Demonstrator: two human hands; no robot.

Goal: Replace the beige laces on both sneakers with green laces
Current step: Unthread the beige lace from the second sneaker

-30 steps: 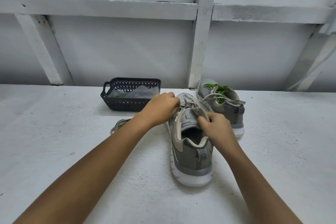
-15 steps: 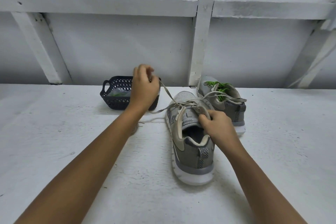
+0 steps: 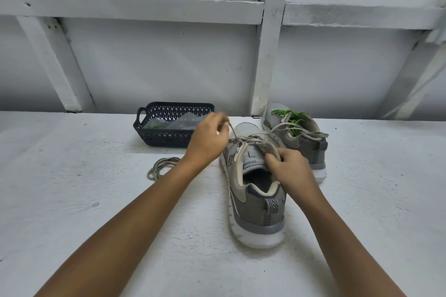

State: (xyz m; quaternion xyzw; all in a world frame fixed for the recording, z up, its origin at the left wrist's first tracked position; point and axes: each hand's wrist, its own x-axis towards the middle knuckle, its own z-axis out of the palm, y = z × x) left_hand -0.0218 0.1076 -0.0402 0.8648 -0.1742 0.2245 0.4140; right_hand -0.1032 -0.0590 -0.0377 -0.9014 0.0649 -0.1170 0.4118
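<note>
**A:** How far along is the lace swap?

**B:** About halfway, I'd judge. The near sneaker (image 3: pixel 258 200) sits in the middle of the bench (image 3: pixel 96 200), heel toward the front edge. Its beige lace (image 3: pixel 243 138) is in the eyelets, loosened over the tongue, and one end trails right across the far sneaker.

**A:** And the hands?

**B:** The left hand (image 3: pixel 208 137) pinches a strand of that lace, lifted above the toe end. The right hand (image 3: pixel 292 169) is curled round the shoe's upper right side by the tongue, holding it in place.

**A:** The other shoe?

**B:** The far sneaker (image 3: pixel 311 149) stands near the back edge, just right of the near one, with a green lace (image 3: pixel 293 118) in it. The lace looks bunched over the tongue, and I cannot tell whether it is fully threaded or tied.

**A:** So its old lace is out?

**B:** A loose beige lace (image 3: pixel 160 169) lies coiled on the bench left of the near sneaker, beside the left forearm. That is likely the one.

**A:** What remains?

**B:** Drawing this beige lace out, then threading in a green one. A dark basket (image 3: pixel 169 138) toward the back edge, left of the shoes, holds a clear bag (image 3: pixel 185 122) with something green inside. That is probably the second lace.
</note>
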